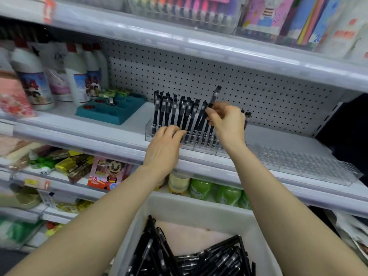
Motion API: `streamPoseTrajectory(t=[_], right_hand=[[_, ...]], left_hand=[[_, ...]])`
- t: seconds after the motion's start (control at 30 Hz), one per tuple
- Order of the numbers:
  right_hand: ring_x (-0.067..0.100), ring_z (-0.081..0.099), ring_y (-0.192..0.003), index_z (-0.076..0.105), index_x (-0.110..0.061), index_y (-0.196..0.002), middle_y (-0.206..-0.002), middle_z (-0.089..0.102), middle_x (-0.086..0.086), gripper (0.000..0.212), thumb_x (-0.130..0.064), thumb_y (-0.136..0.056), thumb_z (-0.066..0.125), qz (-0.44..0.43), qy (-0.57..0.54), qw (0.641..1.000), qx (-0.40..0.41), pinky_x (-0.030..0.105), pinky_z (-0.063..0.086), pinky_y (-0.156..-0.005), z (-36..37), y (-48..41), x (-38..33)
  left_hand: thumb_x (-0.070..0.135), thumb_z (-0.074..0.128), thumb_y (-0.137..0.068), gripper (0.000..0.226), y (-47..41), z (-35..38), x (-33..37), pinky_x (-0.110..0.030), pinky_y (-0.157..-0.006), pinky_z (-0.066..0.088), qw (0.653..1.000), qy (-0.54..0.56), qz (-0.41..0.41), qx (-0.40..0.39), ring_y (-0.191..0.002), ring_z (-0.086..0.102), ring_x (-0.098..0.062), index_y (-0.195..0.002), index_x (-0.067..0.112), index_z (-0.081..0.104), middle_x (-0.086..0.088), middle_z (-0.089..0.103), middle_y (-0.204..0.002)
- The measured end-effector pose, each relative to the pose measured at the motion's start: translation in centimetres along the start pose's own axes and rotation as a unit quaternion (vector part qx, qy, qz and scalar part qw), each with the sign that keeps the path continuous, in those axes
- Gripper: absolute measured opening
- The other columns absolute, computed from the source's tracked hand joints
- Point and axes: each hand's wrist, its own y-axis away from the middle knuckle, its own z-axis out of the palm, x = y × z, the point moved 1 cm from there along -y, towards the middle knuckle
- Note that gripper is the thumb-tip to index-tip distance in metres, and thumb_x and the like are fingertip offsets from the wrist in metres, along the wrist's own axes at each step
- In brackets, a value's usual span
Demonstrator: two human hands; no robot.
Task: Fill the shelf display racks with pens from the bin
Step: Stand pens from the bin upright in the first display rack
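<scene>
One black pen (214,97) is tilted above the middle of the frame. The right hand (227,122) pinches it between thumb and fingers, near its lower half, so this hand is clamped on the pen. Its tip points down toward the clear rack (148,134), which is on the shelf (278,140) in the centre of the frame. I judge it is about to go into a hole there.

In this rack a group of standing pens (175,112) is already upright, mostly in the left and middle part. Two or so more caps show just right of the right hand. The left hand (165,146) reaches to the front of the rack with its fingers spread forward against the lower parts of these pens. It holds nothing that I can see.

The empty racks (302,164) lie along the shelf toward the right edge of the frame, with no pens in them. At the bottom centre the bin (199,212) has a big heap of loose pens (209,259).

So the work seems to be in an early stage: one rack is partly filled and several are not started.
</scene>
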Motion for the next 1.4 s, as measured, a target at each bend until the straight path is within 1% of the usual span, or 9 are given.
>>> streamPoseTrajectory(t=[0.23, 0.5, 0.73, 0.8, 0.9, 1.0, 1.13, 1.3, 1.4], right_hand=[[0.021, 0.067, -0.090, 0.071, -0.010, -0.113, -0.099, 0.074, 0.007, 0.027, -0.026, -0.092, 0.067, 0.019, 0.092, 0.993, -0.070, 0.036, 0.054, -0.090, 3.3, 0.1, 2.5], [0.024, 0.064, -0.093, 0.072, -0.011, -0.110, -0.095, 0.072, 0.007, 0.025, -0.028, -0.092, 0.065, 0.041, 0.098, 0.993, -0.047, 0.037, 0.052, -0.089, 3.7, 0.5, 2.9], [0.020, 0.065, -0.090, 0.071, -0.009, -0.111, -0.096, 0.073, 0.005, 0.024, -0.022, -0.092, 0.065, 0.021, 0.102, 0.993, -0.057, 0.038, 0.053, -0.090, 3.1, 1.5, 2.4], [0.015, 0.064, -0.090, 0.070, -0.010, -0.115, -0.096, 0.072, 0.002, 0.025, -0.019, -0.092, 0.063, 0.012, 0.103, 0.993, -0.057, 0.033, 0.053, -0.091, 2.5, 2.1, 2.3], [0.008, 0.062, -0.087, 0.071, -0.012, -0.114, -0.093, 0.070, -0.004, 0.024, -0.019, -0.092, 0.063, 0.010, 0.083, 0.996, -0.038, 0.020, 0.050, -0.084, 1.0, 3.6, 2.2], [0.005, 0.064, -0.083, 0.073, -0.016, -0.105, -0.090, 0.071, -0.008, 0.016, -0.018, -0.092, 0.065, 0.017, 0.051, 0.998, -0.043, 0.017, 0.051, -0.078, -0.4, 6.1, 2.5], [0.005, 0.065, -0.067, 0.075, -0.019, -0.089, -0.075, 0.071, -0.007, 0.010, -0.013, -0.088, 0.067, 0.046, 0.001, 0.996, -0.078, 0.016, 0.051, -0.065, -1.9, 11.2, 4.0], [0.001, 0.061, -0.057, 0.074, -0.022, -0.079, -0.068, 0.071, -0.006, 0.007, -0.016, -0.083, 0.072, 0.124, 0.064, 0.969, -0.205, 0.013, 0.046, -0.060, -3.0, 17.8, 7.8], [0.009, 0.065, -0.074, 0.075, -0.019, -0.083, -0.080, 0.072, -0.004, 0.009, -0.011, -0.081, 0.073, 0.160, 0.156, 0.927, -0.300, 0.017, 0.046, -0.068, -3.2, 20.1, 10.5]], left_hand=[[-0.003, 0.065, -0.078, 0.058, 0.0, 0.4, 0.0, -0.034, -0.094, 0.044, 1.000, 0.001, 0.007, 0.023, -0.112, 0.046, -0.026, -0.132, 0.015, 0.055, -0.003, 0.054, -0.121], [-0.007, 0.063, -0.076, 0.061, 0.2, 0.7, -0.1, -0.034, -0.095, 0.044, 1.000, 0.001, 0.010, 0.026, -0.112, 0.045, -0.025, -0.132, 0.014, 0.054, -0.003, 0.053, -0.122], [-0.007, 0.063, -0.079, 0.066, 0.7, 0.5, 0.1, -0.035, -0.101, 0.043, 1.000, 0.009, 0.008, 0.008, -0.124, 0.040, -0.024, -0.140, 0.014, 0.048, -0.004, 0.049, -0.134], [-0.007, 0.060, -0.083, 0.066, 0.7, 0.2, 0.0, -0.039, -0.107, 0.040, 1.000, 0.018, 0.008, -0.009, -0.131, 0.037, -0.025, -0.143, 0.015, 0.044, -0.005, 0.045, -0.140], [-0.006, 0.056, -0.087, 0.066, 1.7, -0.3, 0.5, -0.041, -0.118, 0.025, 1.000, 0.029, 0.003, -0.011, -0.142, 0.027, -0.025, -0.147, 0.015, 0.038, -0.006, 0.038, -0.150], [0.003, 0.056, -0.091, 0.049, 4.2, -1.1, 2.0, -0.043, -0.110, 0.037, 0.997, 0.077, -0.010, 0.003, -0.134, 0.037, -0.026, -0.139, 0.015, 0.050, -0.008, 0.047, -0.141], [0.013, 0.057, -0.091, 0.030, 8.8, -0.4, 3.7, -0.040, -0.085, 0.048, 0.992, 0.124, 0.004, -0.012, -0.106, 0.052, -0.025, -0.121, 0.016, 0.063, -0.004, 0.058, -0.113], [0.021, 0.050, -0.094, 0.032, 13.1, 3.3, 3.7, -0.040, -0.087, 0.045, 0.992, 0.088, 0.003, -0.084, -0.101, 0.053, -0.029, -0.122, 0.015, 0.062, -0.006, 0.060, -0.110], [0.029, 0.037, -0.094, 0.038, 13.9, 4.6, 3.1, -0.039, -0.085, 0.039, 0.993, 0.039, 0.013, -0.106, -0.096, 0.053, -0.029, -0.118, 0.016, 0.063, -0.005, 0.061, -0.104]])
